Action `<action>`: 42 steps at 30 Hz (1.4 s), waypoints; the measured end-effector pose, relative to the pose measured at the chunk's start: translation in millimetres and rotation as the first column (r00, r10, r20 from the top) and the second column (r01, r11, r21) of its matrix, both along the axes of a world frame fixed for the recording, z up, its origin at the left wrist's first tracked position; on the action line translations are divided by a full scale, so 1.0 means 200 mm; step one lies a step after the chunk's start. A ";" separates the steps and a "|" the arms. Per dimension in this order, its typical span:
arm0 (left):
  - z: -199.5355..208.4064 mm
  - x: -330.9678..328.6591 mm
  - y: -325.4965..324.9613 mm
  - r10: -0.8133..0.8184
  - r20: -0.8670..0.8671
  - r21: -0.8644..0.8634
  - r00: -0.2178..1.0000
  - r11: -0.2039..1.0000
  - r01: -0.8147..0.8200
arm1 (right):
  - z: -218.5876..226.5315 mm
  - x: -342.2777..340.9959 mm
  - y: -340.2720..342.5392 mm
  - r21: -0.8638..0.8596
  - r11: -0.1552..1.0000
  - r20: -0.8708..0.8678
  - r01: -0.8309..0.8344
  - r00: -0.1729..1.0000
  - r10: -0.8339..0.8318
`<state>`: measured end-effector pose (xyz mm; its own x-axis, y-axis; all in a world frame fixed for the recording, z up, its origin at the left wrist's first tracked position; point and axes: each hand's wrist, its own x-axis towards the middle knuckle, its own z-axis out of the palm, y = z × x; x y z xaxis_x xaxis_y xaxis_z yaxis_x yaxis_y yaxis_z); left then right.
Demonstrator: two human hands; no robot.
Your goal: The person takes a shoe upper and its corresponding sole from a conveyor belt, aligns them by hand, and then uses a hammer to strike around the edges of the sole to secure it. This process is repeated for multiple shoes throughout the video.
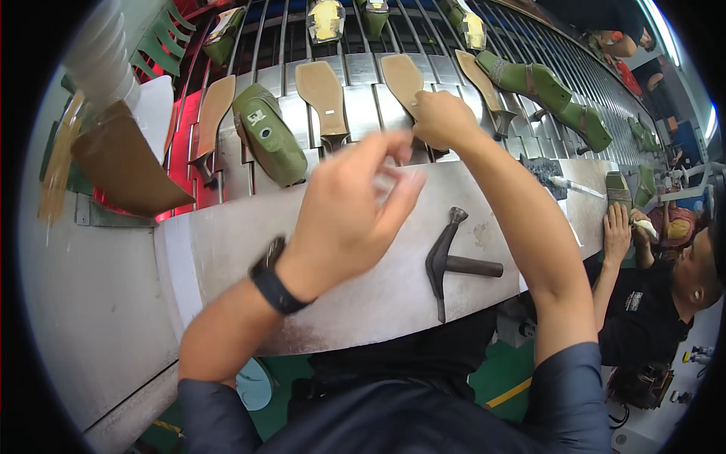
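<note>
My right hand reaches to the conveyor, its fingers closed on the edge of a tan shoe sole with a heel. Closer to me, my left hand is raised over the bench, smeared by motion. Its thumb and fingers look apart, with nothing visible between them. A dark hammer lies on the metal bench below my right forearm. Left of the held sole are another tan heeled sole, a green shoe last and a third sole. One more sole rests to the right.
Green lasts with straps lie on the slatted conveyor at right. The bench runs along its near side. A brown curved sheet stands at left. On the right, a co-worker's hand touches a green last.
</note>
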<state>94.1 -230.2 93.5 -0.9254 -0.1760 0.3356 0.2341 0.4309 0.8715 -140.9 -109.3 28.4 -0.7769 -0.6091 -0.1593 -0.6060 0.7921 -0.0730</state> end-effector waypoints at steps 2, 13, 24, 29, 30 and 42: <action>0.04 -0.38 0.01 0.091 -0.075 -0.080 0.993 0.992 -0.097 | -0.01 -0.03 0.10 -0.070 0.992 0.015 0.107 0.994 -0.107; -0.56 -2.06 -0.51 0.623 0.112 -0.585 0.774 0.671 -0.456 | 0.04 1.33 0.47 -0.324 0.148 0.825 0.935 0.202 0.528; -0.26 -1.67 -0.62 0.605 -0.087 -0.626 0.792 0.585 -0.516 | -0.01 1.10 0.71 -0.809 0.376 0.556 0.451 0.796 0.240; 0.07 -0.91 -0.36 0.417 -0.133 -0.318 0.899 0.841 -0.437 | 0.04 1.08 0.76 -0.911 0.390 0.171 0.134 0.983 0.062; 0.10 -0.72 -0.30 0.415 -0.206 -0.361 0.886 0.810 -0.463 | 0.03 1.08 0.78 -0.917 0.370 0.182 0.152 0.982 0.049; -0.04 1.36 0.11 0.225 0.054 -0.881 0.973 0.470 -0.060 | 0.00 1.14 0.50 -0.847 0.362 0.482 0.389 0.849 0.217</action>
<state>365.9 -208.0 84.9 -0.9648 -0.0046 0.2630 0.0071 0.9990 0.0435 86.9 -10.1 28.6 -0.8392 -0.5334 0.1059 -0.1801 0.0888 -0.9796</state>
